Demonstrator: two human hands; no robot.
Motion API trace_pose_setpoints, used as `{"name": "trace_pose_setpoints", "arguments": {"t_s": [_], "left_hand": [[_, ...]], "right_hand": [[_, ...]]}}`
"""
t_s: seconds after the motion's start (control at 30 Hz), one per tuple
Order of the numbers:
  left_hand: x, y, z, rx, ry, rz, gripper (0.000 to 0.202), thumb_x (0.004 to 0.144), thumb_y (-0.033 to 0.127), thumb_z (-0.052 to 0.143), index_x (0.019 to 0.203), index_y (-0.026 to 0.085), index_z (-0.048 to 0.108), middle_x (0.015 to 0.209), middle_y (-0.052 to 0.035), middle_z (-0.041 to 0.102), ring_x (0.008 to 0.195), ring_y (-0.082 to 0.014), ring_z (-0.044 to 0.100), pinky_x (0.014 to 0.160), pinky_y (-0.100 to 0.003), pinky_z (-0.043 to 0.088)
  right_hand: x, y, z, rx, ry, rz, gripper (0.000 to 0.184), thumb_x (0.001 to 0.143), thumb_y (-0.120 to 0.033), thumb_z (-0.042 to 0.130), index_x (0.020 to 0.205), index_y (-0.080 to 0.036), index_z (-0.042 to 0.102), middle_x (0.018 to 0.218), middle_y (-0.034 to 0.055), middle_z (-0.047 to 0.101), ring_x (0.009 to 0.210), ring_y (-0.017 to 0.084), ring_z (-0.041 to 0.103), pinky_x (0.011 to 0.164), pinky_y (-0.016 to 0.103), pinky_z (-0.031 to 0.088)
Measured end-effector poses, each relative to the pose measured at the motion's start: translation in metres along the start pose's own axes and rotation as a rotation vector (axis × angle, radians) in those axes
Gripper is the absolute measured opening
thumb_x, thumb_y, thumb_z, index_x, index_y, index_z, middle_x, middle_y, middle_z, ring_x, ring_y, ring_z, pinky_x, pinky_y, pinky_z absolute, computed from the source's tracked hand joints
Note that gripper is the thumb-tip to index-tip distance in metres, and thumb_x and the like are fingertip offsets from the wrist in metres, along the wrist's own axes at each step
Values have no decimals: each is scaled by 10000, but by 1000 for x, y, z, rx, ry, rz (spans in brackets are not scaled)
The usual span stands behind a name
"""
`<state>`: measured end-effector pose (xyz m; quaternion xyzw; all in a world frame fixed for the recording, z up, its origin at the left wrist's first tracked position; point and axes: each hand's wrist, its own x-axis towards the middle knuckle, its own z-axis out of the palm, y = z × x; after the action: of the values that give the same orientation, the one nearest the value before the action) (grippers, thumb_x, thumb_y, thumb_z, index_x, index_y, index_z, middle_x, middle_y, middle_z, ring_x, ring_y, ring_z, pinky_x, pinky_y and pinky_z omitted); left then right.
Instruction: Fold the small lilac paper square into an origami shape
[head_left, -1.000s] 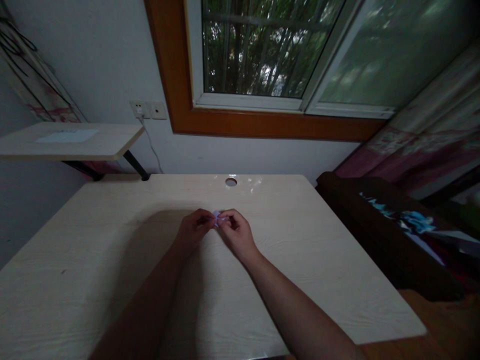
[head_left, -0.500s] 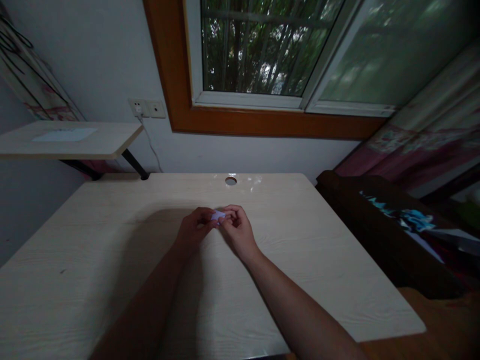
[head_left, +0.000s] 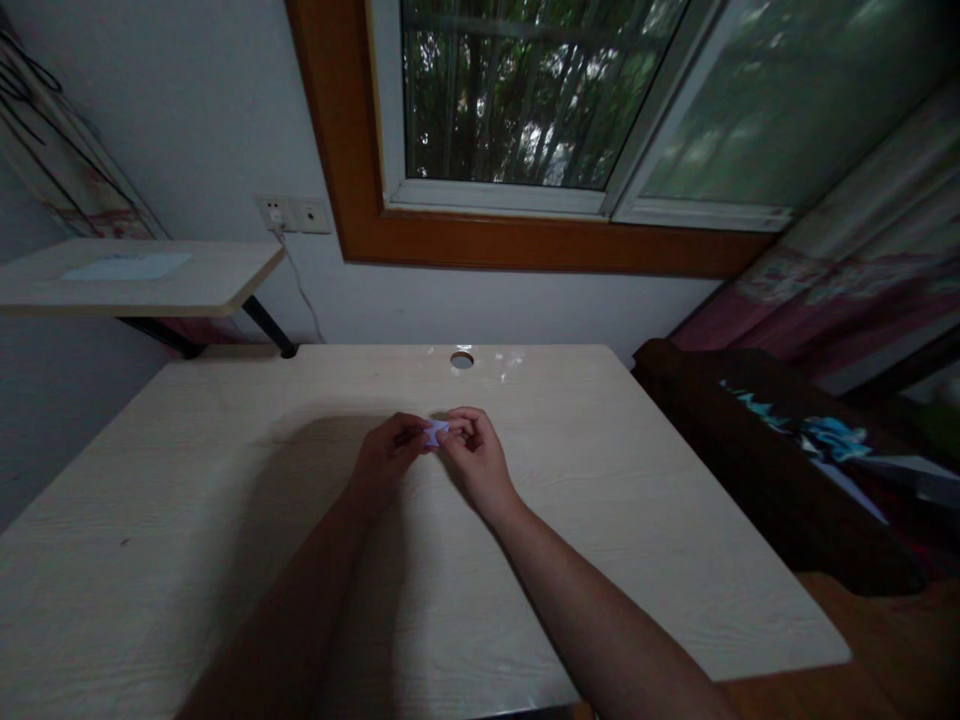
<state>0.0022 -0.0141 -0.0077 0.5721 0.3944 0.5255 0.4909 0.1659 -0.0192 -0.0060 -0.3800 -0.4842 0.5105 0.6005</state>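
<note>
A small piece of folded, pale purple paper (head_left: 436,432) is pinched between both hands above the middle of the desk (head_left: 615,560). My left hand (head_left: 386,450) grips its left side with thumb and fingers closed. On the right side, my right hand (head_left: 474,450) holds it between thumb and curled fingers. The fingertips cover much of the paper, so its full shape is hidden.
A raised shelf (head_left: 225,270) with a white sheet (head_left: 127,266) stands at the back left. A round cable hole (head_left: 462,360) lies near the desk's back edge. Dark furniture (head_left: 697,420) bearing blue crumpled items (head_left: 834,437) is at the right.
My fingers have shifted slightly on the paper, and its visible face has turned a little. Both hands stay in nearly the same place.
</note>
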Motion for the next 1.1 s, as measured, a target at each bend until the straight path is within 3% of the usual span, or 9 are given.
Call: {"name": "trace_pose_setpoints", "arguments": {"t_s": [0.37,0.77,1.1], "left_hand": [[2,-3,2,56,39,-15,317,752,390,816,929,182,656,840,-28,705,793,-171,703,788,-321,599],[4,-11,-1,109,40,-12,292,768,375,793,893,193,603,797,5,674,741,-151,688,744,-295,585],[3,-11,-1,10,8,-47,303,761,348,795,911,191,584,829,12,641,754,-165,715,750,-329,616]], "right_hand": [[0,-3,1,2,-3,6,320,791,-343,763,1046,-249,595,821,-14,665,682,131,624,648,266,507],[0,0,-1,-25,7,-3,282,823,-347,736,1050,-239,610,841,-5,668,689,129,627,654,260,505],[-2,-1,-4,-61,43,-31,193,875,-329,688,1036,-237,632,831,-2,681,736,146,621,684,266,477]]}}
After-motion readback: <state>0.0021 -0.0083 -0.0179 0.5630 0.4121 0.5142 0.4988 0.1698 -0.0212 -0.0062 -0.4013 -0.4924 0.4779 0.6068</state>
